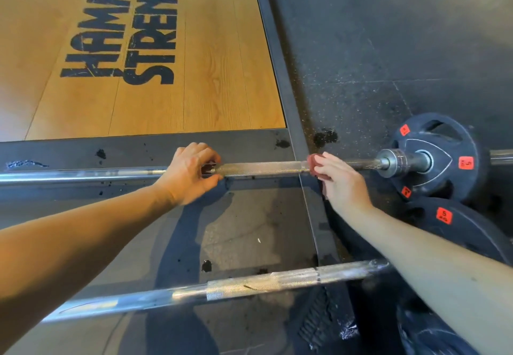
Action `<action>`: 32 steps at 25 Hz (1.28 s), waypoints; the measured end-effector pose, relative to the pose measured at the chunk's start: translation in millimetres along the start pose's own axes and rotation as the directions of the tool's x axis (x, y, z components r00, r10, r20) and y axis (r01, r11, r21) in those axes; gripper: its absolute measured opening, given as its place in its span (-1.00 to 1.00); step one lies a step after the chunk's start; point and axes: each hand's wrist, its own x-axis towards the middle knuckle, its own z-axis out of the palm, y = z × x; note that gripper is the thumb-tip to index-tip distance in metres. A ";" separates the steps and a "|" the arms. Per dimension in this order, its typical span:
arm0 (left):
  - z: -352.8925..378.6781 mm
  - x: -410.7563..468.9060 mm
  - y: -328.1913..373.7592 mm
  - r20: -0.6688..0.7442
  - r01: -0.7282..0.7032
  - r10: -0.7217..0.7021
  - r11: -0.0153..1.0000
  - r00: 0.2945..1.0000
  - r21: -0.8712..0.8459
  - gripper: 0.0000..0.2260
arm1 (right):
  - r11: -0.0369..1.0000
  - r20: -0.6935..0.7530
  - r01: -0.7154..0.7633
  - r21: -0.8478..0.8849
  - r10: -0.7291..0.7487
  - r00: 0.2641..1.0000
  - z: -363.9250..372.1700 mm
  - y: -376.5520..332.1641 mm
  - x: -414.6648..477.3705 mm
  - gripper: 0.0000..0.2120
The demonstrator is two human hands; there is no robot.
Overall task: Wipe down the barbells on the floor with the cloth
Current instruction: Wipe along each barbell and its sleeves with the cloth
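Observation:
Two steel barbells lie on the floor. The far barbell [261,168] runs across the middle of the view, with a black 5 kg plate [441,157] on its right end. My left hand [191,174] grips its shaft, fingers curled round it. My right hand [337,179] holds a small dark red cloth [313,163] wrapped against the same shaft, just left of the collar. The near barbell [249,285] lies lower in the view, partly hidden by my right forearm, and neither hand touches it.
A second black 5 kg plate [455,224] sits at the right under my forearm. A wooden lifting platform [166,99] with black lettering lies beyond the bars, framed by a dark metal border [277,57]. Speckled rubber flooring [388,49] covers the right side.

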 end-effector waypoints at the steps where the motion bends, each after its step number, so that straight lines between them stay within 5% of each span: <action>1: 6.2 6.1 8.8 0.002 -0.030 0.030 1.000 1.000 -0.002 -0.70 | 0.998 -0.037 -0.042 0.039 0.044 0.998 12.2 -14.3 -0.1 -0.70; 7: 48.9 38.5 61.8 0.057 -0.120 0.117 0.991 0.991 0.053 -0.58 | 0.957 0.026 -0.049 0.285 0.043 0.999 18.5 -36.3 3.5 -0.70; 15: 51.9 47.3 55.3 0.073 -0.124 0.121 0.992 0.990 0.038 -0.64 | 0.909 -0.060 -0.198 0.367 0.235 0.970 -7.4 -10.4 -6.4 -0.67; 20: 43.9 64.5 53.9 0.228 0.079 -0.047 0.988 0.973 -0.134 -0.70 | 0.890 -0.111 -0.259 0.374 0.321 0.941 -20.7 6.6 -4.9 -0.67; 24: 37.2 84.6 51.6 0.503 0.400 -0.153 0.810 0.851 -0.429 -0.67 | 0.904 -0.150 -0.277 0.326 0.339 0.929 -26.2 16.5 -5.5 -0.68; 29: 34.4 83.8 56.0 0.516 0.414 -0.155 0.799 0.842 -0.436 -0.63 | 0.927 -0.270 -0.331 0.179 0.370 0.889 -5.1 11.6 4.5 -0.73; 32: 35.8 81.5 56.0 0.481 0.389 -0.185 0.845 0.857 -0.367 -0.65 | 0.976 -0.158 -0.085 0.201 0.118 0.980 38.6 -47.4 4.8 -0.74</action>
